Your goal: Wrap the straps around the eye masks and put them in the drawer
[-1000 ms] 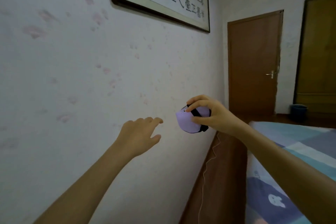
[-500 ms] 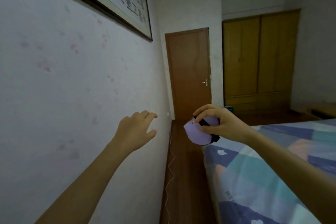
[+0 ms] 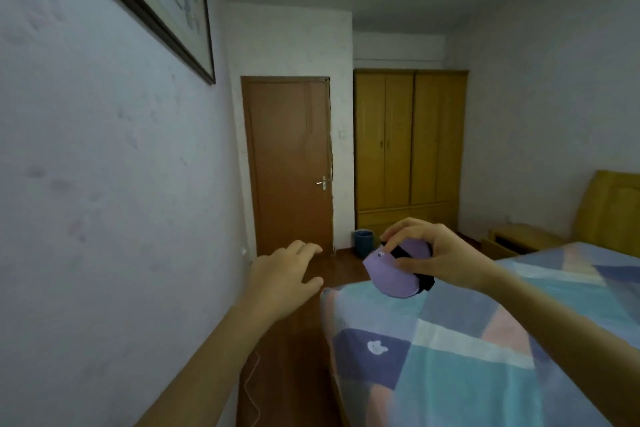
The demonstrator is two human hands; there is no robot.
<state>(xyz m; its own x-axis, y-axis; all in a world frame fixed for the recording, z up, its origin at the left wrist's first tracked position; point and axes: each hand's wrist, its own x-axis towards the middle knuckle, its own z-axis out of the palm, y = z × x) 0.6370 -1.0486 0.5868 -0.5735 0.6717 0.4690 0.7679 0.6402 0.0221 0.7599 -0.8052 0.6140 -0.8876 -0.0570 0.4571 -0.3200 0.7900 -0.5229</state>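
Two bare hands reach forward over the near corner of the bed with the patchwork blue, teal and pink cover (image 3: 485, 350), the landmark for everything else. The right hand (image 3: 440, 262) hovers above that corner, arm stretched in from the lower right, its fingers and thumb curled round one rolled lilac fabric eye mask (image 3: 391, 276) with a black strap (image 3: 403, 252) wound across it; the mask is held in the air just above the cover, not resting on it. The left hand (image 3: 282, 272) is held out left of the bed, over the strip of brown wooden floor (image 3: 298, 357) between bed and wall, palm down, fingers loosely spread and holding nothing. Beyond the bed's foot stand one brown wooden door (image 3: 289, 163), one yellow wooden wardrobe (image 3: 408, 146) and one blue bucket (image 3: 363, 243). One dark-framed picture (image 3: 166, 0) hangs on the wall left of the bed.
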